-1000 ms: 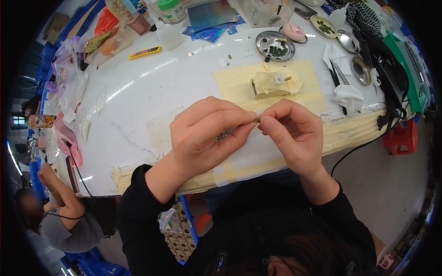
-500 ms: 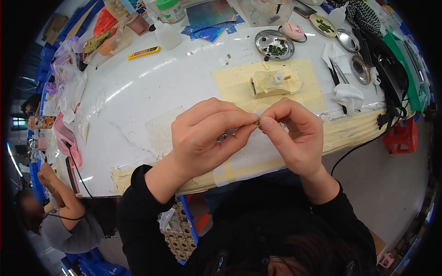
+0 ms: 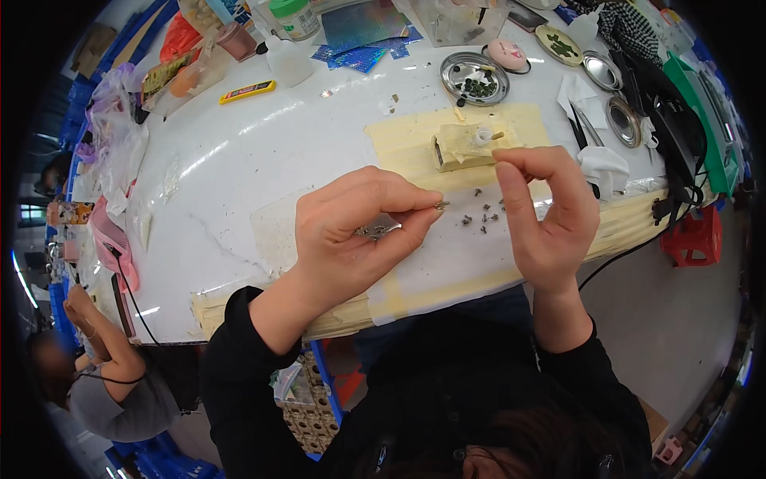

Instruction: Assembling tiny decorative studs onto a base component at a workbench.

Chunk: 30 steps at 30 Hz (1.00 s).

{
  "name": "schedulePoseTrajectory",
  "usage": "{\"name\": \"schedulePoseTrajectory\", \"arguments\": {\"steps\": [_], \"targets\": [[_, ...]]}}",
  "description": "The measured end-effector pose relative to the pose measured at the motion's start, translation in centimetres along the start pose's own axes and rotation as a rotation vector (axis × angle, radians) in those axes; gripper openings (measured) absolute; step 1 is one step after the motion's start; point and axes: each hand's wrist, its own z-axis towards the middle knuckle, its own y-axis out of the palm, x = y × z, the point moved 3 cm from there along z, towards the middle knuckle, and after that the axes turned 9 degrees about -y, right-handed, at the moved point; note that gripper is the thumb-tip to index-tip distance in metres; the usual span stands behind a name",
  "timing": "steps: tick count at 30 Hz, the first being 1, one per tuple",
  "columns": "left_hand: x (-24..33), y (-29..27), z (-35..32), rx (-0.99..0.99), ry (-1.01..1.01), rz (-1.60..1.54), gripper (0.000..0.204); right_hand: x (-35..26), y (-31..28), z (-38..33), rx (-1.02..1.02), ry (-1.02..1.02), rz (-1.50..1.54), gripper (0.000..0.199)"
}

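Between thumb and forefinger, my left hand (image 3: 343, 231) pinches a tiny brass-coloured metal piece (image 3: 441, 205). More small shiny metal pieces (image 3: 375, 231) lie in its curled fingers. To the right, my right hand (image 3: 550, 215) is raised, thumb and forefinger tips a little apart, with nothing visible between them. Its forefinger tip is close to a tape-covered block (image 3: 467, 150), which carries a small translucent cup (image 3: 483, 136) with a thin brownish stick (image 3: 499, 136). Several tiny dark metal parts (image 3: 483, 219) are scattered on the white sheet between my hands.
Beyond the block are a round metal dish (image 3: 475, 78) of dark green bits and a pink round object (image 3: 508, 54). Tweezers (image 3: 589, 126) and white tissue (image 3: 604, 169) lie at right. A yellow box cutter (image 3: 247, 92) rests far left. Another person (image 3: 120, 383) works at left.
My right hand has left the small piece and moved right and slightly away from me, uncovering the scattered parts. The left hand stays almost in place, keeping its pinch.
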Motion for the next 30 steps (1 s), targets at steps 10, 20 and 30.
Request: {"name": "schedulePoseTrajectory", "arguments": {"steps": [10, 20, 30], "targets": [[-0.3, 0.0, -0.1, 0.028, -0.026, -0.016, 0.02, 1.8, -0.3, 1.8, -0.158, -0.11, -0.364, 0.013], [-0.4, 0.0, -0.2, 0.024, -0.025, -0.022, 0.02, -0.8, -1.3, 1.4, 0.01, -0.157, 0.134, 0.008], [-0.4, 0.1, -0.2, 0.002, -0.051, -0.063, 0.02, -1.1, 1.4, 0.0, -0.146, 0.046, 0.492, 0.014]]}}
